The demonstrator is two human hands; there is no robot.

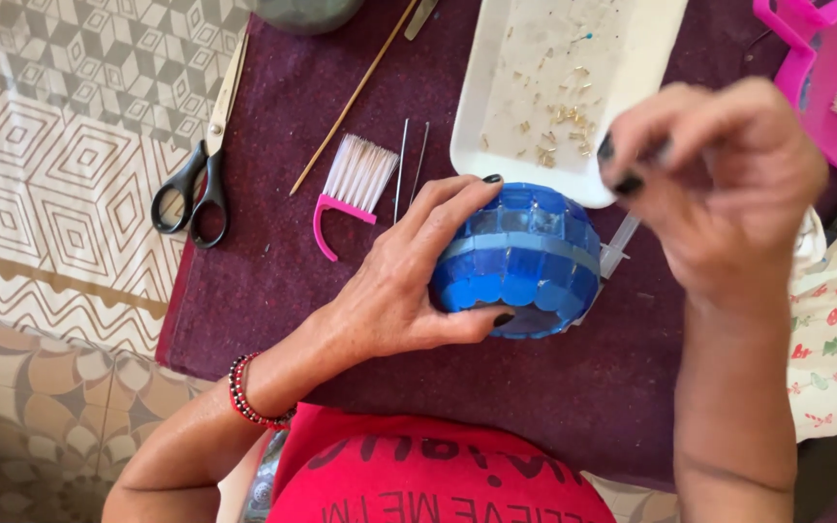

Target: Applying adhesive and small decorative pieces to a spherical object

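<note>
Blue glass tiles cover the round bowl [518, 260], which rests on its side on the dark purple cloth [273, 281]. The left hand [409, 281] wraps around the bowl, with the thumb under it and the fingers spread over the top, so it is clamped on the bowl. The right hand [719, 184] is up above the cloth, just to the right of the bowl. Its finger and thumb are pinched together, maybe on something very tiny, but it is too small to tell. Just behind the bowl lies a white tray [496, 107] with little gold beads [559, 121] in it. A small pink brush [353, 189] with white bristles lies left of the bowl, near two thin needles [409, 165]. Black scissors [201, 169] lie at the left edge of the cloth. A long wooden stick [353, 97] lies slanted above the brush. A red and black bracelet [244, 392] is on the left wrist.
</note>
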